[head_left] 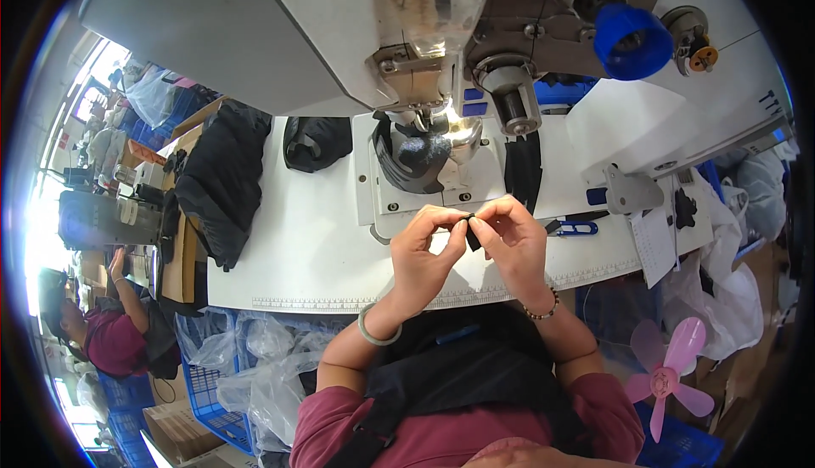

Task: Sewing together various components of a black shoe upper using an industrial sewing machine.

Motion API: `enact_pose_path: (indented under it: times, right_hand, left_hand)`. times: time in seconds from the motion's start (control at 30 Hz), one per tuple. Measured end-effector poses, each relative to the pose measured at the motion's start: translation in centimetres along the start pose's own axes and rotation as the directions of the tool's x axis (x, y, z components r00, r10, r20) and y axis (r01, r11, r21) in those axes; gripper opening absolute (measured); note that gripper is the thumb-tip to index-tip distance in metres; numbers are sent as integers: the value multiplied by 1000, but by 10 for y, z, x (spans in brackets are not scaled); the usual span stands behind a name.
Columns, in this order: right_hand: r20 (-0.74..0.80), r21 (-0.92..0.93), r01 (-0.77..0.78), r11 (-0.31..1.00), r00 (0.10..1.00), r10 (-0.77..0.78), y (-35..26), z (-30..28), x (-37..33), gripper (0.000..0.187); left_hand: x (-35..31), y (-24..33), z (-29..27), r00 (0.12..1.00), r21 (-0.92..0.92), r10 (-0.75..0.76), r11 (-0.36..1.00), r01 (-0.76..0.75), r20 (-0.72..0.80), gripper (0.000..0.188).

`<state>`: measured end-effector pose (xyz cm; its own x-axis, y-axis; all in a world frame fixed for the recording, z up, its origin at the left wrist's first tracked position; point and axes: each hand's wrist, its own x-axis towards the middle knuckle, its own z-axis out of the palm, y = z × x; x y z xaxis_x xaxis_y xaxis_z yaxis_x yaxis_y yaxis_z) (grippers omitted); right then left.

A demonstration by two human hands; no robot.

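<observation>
In front of the sewing machine (407, 86), over the white worktable, my hands meet fingertip to fingertip. My left hand (424, 251) pinches a small black fabric strip (473, 239) between thumb and forefinger. The same strip is pinched from the other side by my right hand (516, 243); its short end hangs between the thumbs. Just beyond my fingers, a dark grey curved fabric piece (412, 160) sits under the needle area, on the machine's metal plate.
Black fabric (318, 143) lies left of the machine, a larger dark pile (225, 179) farther left. Black strips (523, 171) and blue-handled snips (577, 228) lie right. A pink fan (662, 380) stands lower right, blue crates (216, 391) lower left. Another person (115, 336) works far left.
</observation>
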<state>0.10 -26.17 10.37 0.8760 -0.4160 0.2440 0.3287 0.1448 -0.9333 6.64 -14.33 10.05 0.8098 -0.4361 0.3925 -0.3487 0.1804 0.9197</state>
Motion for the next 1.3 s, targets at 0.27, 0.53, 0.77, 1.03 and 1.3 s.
enact_pose_path:
  times: [0.27,0.53,0.77,1.03,1.3]
  right_hand:
    - [11,23,-140,990,990,140,0,3,-2,10]
    - [103,-190,-3,982,994,23,-4,-8,8,7]
    - [164,-209,-86,974,979,122,-9,-16,9,8]
    - [155,-121,-221,968,959,238,-10,-15,7,6]
    - [321,-308,-134,942,917,235,-33,-25,24,14]
  left_hand:
    - [-2,1,2,995,-112,-82,991,76,-51,12]
    - [4,9,-13,982,-18,-168,985,170,86,8]
    - [9,9,-13,961,-32,-183,981,194,206,7]
    - [6,9,-10,961,-95,-223,966,240,165,6]
    - [26,21,-30,792,-39,-406,880,474,456,9]
